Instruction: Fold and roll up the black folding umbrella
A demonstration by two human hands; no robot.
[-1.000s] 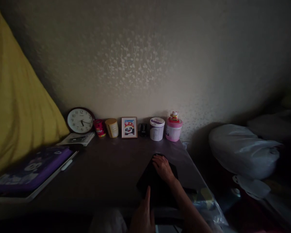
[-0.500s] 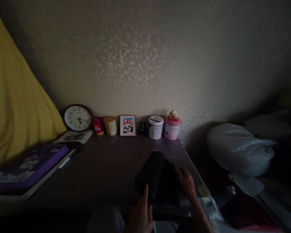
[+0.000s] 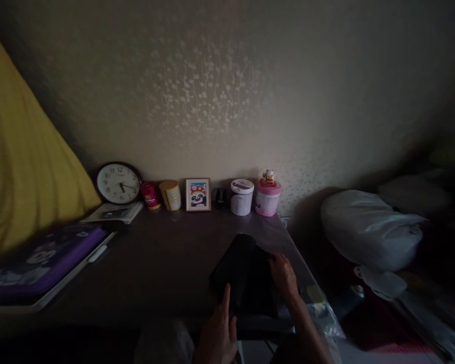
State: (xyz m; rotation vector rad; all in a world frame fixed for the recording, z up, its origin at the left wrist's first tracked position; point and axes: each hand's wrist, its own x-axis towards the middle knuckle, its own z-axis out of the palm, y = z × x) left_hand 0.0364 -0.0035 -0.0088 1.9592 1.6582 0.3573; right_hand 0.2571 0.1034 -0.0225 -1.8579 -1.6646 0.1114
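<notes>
A black, folded, cloth-like piece (image 3: 240, 270) lies near the front right of the table; its exact kind is too dark to make out. My left hand (image 3: 220, 328) is at its near edge, the index finger stretched out along it and the thumb apart. On the other side, my right hand (image 3: 283, 273) has its fingers closed on the piece's right edge. Details of the folds vanish in the shadow.
Along the wall stand a clock (image 3: 118, 183), a red can (image 3: 150, 196), a yellow-lidded tub (image 3: 170, 195), a framed panda picture (image 3: 197, 194) and two tubs (image 3: 241, 198) further right. A purple case (image 3: 49, 258) lies at left. White bags (image 3: 367, 227) sit beyond the table's right edge.
My right hand has moved slightly left and up, bringing the right-hand part of the black piece toward its raised fold. My left hand stays nearly in place. The view has shifted a little.
</notes>
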